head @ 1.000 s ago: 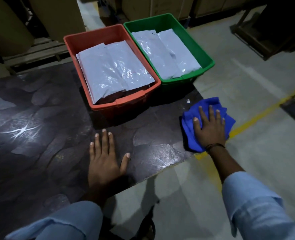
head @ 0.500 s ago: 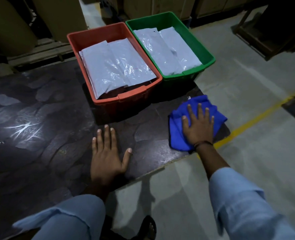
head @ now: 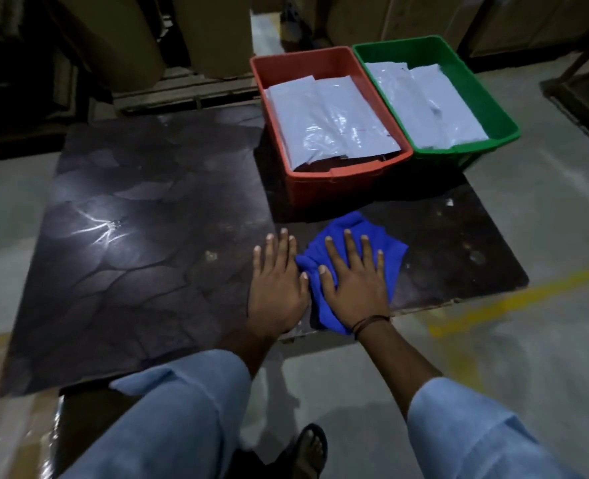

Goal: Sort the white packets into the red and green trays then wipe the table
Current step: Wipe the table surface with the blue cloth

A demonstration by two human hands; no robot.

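Note:
A red tray (head: 341,174) and a green tray (head: 493,112) stand side by side at the far right of the dark table (head: 141,236). White packets lie in the red tray (head: 327,122) and in the green tray (head: 424,102). My right hand (head: 353,281) presses flat, fingers spread, on a crumpled blue cloth (head: 389,252) near the table's front edge, in front of the red tray. My left hand (head: 277,281) rests flat on the table right beside it, its thumb touching the cloth's left edge.
The table's right edge (head: 514,271) drops to a grey floor with a yellow line (head: 514,299). Large cardboard rolls and boxes (head: 130,36) stand behind the table. My sandalled foot (head: 308,447) is below the front edge.
My right hand has slid the blue cloth leftward along the front of the table, from the right corner until it meets my left hand. The left hand has stayed planted.

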